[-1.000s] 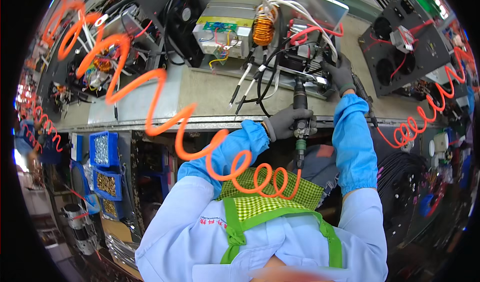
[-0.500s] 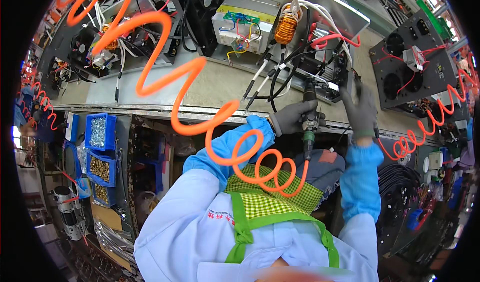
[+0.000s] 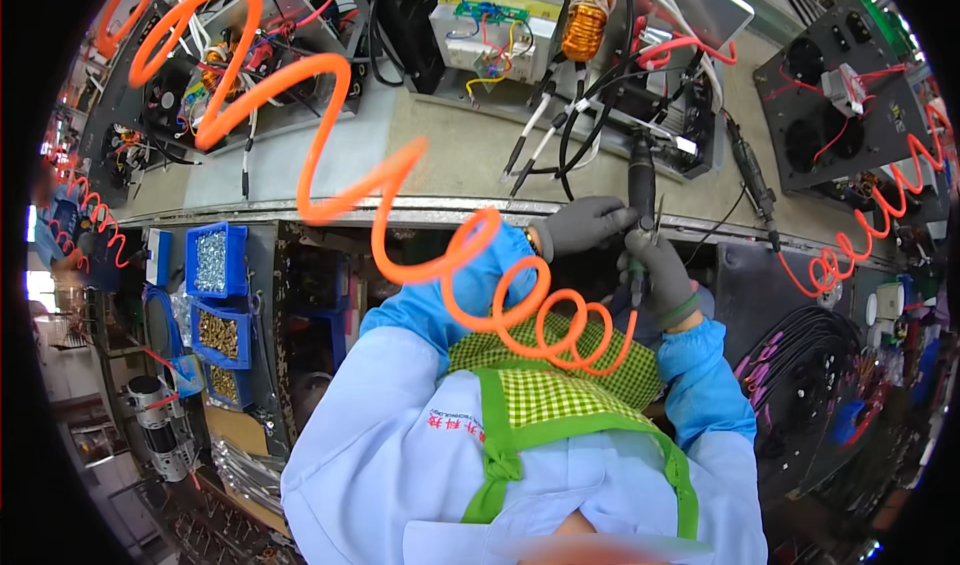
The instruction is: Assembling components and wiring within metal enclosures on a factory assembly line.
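Note:
A dark, straight air screwdriver [image 3: 642,180] points away from me, its front end close to the near edge of an open metal chassis [image 3: 690,115]. I cannot tell whether its tip touches the chassis. My right hand [image 3: 664,277], in a grey glove, is wrapped round the screwdriver's rear part. Against its left side rest the fingertips of my left hand [image 3: 588,227], also gloved, fingers together and partly hidden. An orange coiled air hose [image 3: 575,327] runs from the tool's tail. In the chassis are a copper-coloured coil [image 3: 587,30], a white box with a green board [image 3: 490,40] and loose black and white cables [image 3: 560,125].
A second slim dark tool [image 3: 752,177] lies on the bench at right, joined to another orange coil [image 3: 825,275]. Beyond it stands a grey fan panel [image 3: 835,95]. More opened units [image 3: 220,80] are at left. Blue bins [image 3: 218,260] of screws and brass parts hang below left.
My right hand has come down and left from near the second tool and closed on the air screwdriver's rear. My left hand stays beside the screwdriver. The view has shifted slightly.

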The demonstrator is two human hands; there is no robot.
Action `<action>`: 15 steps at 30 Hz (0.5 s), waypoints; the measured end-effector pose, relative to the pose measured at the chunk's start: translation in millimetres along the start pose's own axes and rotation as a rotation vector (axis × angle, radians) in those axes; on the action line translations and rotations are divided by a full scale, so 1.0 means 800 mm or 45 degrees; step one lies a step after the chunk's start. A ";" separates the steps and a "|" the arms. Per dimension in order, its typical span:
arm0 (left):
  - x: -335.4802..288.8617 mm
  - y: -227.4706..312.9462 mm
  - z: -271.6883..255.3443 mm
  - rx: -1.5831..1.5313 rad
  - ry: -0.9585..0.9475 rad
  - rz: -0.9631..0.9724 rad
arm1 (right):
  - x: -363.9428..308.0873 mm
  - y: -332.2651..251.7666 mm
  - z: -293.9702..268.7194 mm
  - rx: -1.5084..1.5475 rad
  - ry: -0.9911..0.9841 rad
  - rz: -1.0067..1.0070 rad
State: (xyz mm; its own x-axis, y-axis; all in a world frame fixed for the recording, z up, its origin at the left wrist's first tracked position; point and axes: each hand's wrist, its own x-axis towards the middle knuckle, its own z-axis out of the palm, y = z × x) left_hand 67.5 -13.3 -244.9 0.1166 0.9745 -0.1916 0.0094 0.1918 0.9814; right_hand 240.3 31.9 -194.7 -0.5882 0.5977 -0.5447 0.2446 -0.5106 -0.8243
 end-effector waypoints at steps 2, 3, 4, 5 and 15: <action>0.004 0.011 -0.009 0.220 -0.023 0.036 | 0.001 -0.002 0.000 0.035 -0.006 0.001; 0.002 0.006 -0.013 0.242 -0.044 0.074 | 0.005 0.001 0.000 0.025 -0.004 0.001; 0.008 -0.004 -0.014 0.229 -0.047 0.089 | 0.009 0.007 -0.004 0.073 -0.038 -0.001; 0.011 -0.014 -0.017 0.407 0.008 0.334 | 0.009 0.011 -0.006 0.120 -0.086 0.003; 0.013 -0.017 -0.032 0.782 0.049 0.667 | 0.006 0.012 0.000 0.154 -0.077 0.006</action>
State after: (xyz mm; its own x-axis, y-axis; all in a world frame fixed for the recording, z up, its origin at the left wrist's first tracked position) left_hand 42.8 -3.2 -260.9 0.2227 0.9257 0.3058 0.5083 -0.3779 0.7738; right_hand 239.6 29.9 -204.9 -0.6338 0.5587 -0.5349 0.1545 -0.5862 -0.7953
